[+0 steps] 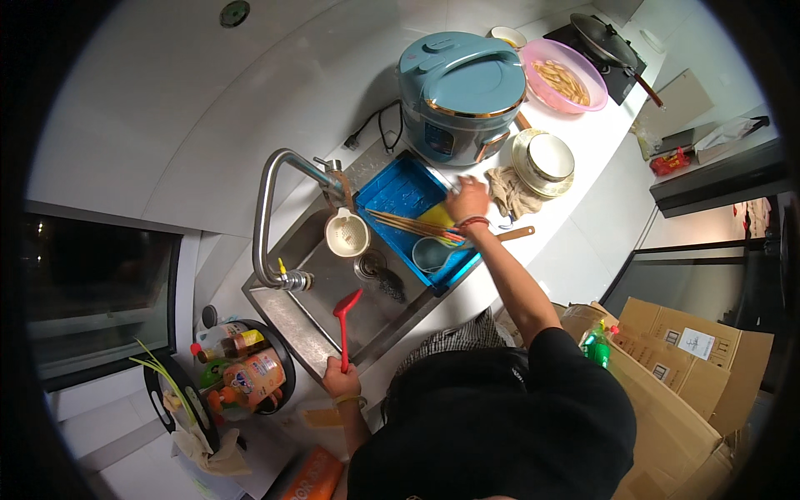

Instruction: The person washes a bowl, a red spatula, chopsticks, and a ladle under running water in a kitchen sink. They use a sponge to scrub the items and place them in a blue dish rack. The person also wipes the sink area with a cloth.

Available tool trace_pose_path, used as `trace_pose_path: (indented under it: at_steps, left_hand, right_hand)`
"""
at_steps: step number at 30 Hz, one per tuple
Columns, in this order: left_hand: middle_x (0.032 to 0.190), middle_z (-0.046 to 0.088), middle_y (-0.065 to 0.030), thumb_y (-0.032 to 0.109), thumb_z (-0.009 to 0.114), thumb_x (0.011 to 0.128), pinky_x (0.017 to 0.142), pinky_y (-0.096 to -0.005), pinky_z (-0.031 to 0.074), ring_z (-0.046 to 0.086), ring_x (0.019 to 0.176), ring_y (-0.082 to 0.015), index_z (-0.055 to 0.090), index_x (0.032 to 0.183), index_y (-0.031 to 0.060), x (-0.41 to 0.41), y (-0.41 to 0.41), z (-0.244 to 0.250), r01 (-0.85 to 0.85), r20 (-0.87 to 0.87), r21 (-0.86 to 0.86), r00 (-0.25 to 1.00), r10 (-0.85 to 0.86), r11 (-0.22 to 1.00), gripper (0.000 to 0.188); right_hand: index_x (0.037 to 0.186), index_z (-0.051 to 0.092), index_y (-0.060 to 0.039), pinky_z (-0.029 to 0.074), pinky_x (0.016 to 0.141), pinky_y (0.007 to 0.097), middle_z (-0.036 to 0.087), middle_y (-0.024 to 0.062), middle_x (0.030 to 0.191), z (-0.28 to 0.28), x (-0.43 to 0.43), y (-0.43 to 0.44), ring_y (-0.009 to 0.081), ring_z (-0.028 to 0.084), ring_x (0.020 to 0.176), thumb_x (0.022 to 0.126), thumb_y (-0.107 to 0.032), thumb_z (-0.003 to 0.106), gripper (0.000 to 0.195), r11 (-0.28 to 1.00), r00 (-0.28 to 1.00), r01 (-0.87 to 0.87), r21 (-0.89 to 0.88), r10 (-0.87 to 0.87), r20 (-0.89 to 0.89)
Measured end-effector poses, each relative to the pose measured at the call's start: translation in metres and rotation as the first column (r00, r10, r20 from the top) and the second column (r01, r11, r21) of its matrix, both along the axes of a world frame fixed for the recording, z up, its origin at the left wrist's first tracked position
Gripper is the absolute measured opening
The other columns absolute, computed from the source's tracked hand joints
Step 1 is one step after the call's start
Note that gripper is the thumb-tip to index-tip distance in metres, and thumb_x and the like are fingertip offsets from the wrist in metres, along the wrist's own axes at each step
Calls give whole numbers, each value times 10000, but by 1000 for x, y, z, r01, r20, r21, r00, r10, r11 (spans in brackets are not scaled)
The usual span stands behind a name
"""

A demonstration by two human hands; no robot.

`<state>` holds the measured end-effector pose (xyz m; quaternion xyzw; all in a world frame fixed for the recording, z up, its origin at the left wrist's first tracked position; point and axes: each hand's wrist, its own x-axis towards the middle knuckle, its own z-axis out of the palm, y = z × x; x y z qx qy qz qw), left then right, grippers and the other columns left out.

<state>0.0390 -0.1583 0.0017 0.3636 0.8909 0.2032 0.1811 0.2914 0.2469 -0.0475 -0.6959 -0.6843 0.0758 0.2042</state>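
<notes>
My left hand [341, 377] grips the handle of a red ladle [343, 319], whose head is over the stainless steel sink [325, 312]. My right hand [469, 199], slightly blurred, is at the right side of a blue plastic tray [400, 187], close to a beige cloth [514, 192]. Whether its fingers hold anything is hidden. In the tray lie several chopsticks [406, 224], something yellow [437, 215] and a clear container [431, 255]. A utensil's wooden handle [517, 233] sticks out past the tray. A cream strainer [347, 234] hangs below the tap, beside the drain [370, 265] and a dark scrubber [392, 286].
The curved tap [269, 206] arches over the sink. Behind the tray stands a blue rice cooker [462, 94], with a pink basin [565, 75], stacked bowl and plates [550, 159] and a lidded pan [603, 40]. Bottles [253, 375] crowd the left corner; cardboard boxes [675, 356] stand at right.
</notes>
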Motion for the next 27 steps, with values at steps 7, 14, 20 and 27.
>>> trace_pose_path:
  at_steps: [7,14,20,27]
  left_hand:
    - [680,624,-163,77,720,762,618,-413,501,647,641,-328,525,779,31,11,23,21,-75,258,48,964,60,996,201]
    - [625,552,-125,47,669,772,576,-370,462,563,562,-246,487,768,29,27,28,19,-96,283,207,959,35,974,183]
    - [645,538,-149,32,638,768,568,-403,449,564,583,-316,480,783,25,42,50,27,-36,224,292,974,-32,956,160]
    - [701,555,-180,13,643,755,596,-457,448,573,648,-381,492,804,20,55,93,37,28,232,270,968,-93,962,159]
  right_hand:
    - [1254,548,-207,449,899,558,461,162,1293,-25,84,6,411,441,1204,813,-402,683,500,931,917,362,-50,-346,200]
    - [1187,584,-169,465,840,512,499,179,1061,-56,86,16,410,502,989,813,-170,651,380,945,907,286,158,-320,273]
    - [1078,659,-48,461,854,473,588,217,985,-67,102,20,404,547,969,825,-145,647,271,960,992,111,256,-92,-84]
    - [914,686,7,491,591,342,664,111,778,-61,131,55,223,625,645,922,-191,553,239,950,403,182,-255,-308,-862]
